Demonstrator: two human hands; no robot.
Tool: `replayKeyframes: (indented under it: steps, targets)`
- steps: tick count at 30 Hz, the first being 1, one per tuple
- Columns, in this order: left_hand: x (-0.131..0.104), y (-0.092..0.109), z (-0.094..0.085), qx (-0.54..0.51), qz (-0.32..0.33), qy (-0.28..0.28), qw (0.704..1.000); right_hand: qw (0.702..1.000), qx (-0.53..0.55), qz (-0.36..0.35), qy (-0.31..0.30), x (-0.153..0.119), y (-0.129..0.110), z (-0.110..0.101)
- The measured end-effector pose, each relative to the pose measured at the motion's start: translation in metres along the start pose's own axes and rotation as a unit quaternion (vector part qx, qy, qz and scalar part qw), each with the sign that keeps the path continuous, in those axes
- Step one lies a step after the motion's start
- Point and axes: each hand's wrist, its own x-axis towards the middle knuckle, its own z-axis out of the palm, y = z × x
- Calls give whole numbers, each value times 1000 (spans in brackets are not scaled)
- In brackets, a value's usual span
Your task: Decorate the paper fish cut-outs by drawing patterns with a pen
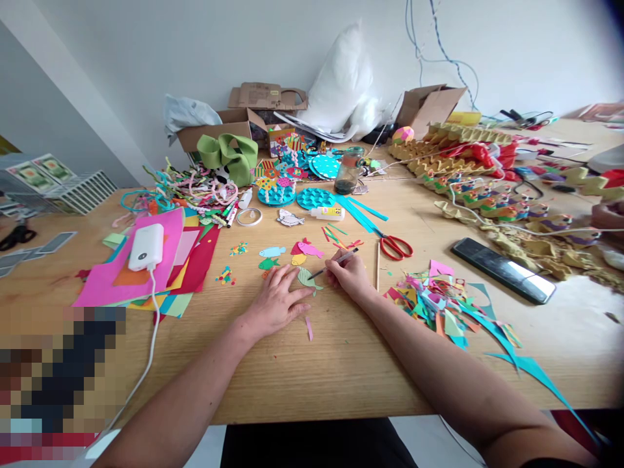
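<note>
My right hand (347, 272) grips a slim dark pen (319, 273), its tip on a pale green paper fish (305, 277) marked with lines. Fingers spread, my left hand (277, 300) lies flat on the table and steadies the fish at its left edge. Just beyond are other cut paper fish: a light blue one (272, 251), a green one (268, 264), a yellow one (298, 259) and a pink one (311, 248) overlapping a red one. An orange piece (265, 275) is partly covered by my left fingers. A pink paper strip (309, 328) lies near my left thumb.
Red-handled scissors (396, 247), a wooden stick (377, 266) and a glue bottle (327, 212) lie beyond my right hand. Paper scraps (439, 299) and a phone (503, 270) are at right. Coloured sheets (195, 260) carry a white power bank (146, 247) at left. Another person's hand (609, 214) shows far right.
</note>
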Motion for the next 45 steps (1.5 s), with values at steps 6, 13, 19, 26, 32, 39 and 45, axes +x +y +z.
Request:
replayKeyframes:
  steps: [6, 13, 19, 26, 32, 39, 45]
  targets:
    - [0, -1, 2, -2, 0, 2, 1000, 1000, 0, 1, -10, -1, -1, 0]
    - [1, 1, -1, -2, 0, 0, 1000, 1000, -5, -1, -10, -1, 0, 0]
    - [0, 1, -1, -6, -3, 2, 1000, 1000, -7, -7, -7, 1, 0, 0]
    - [0, 0, 1, -13, -2, 9, 1000, 1000, 1, 0, -9, -1, 0, 0]
    - [0, 0, 0, -14, -3, 4, 1000, 1000, -11, -3, -12, -1, -1, 0]
    - [-1, -1, 1, -13, 0, 5, 1000, 1000, -9, -4, -10, -1, 0, 0]
    - [0, 0, -1, -5, 2, 3, 1000, 1000, -3, -7, -6, -1, -1, 0]
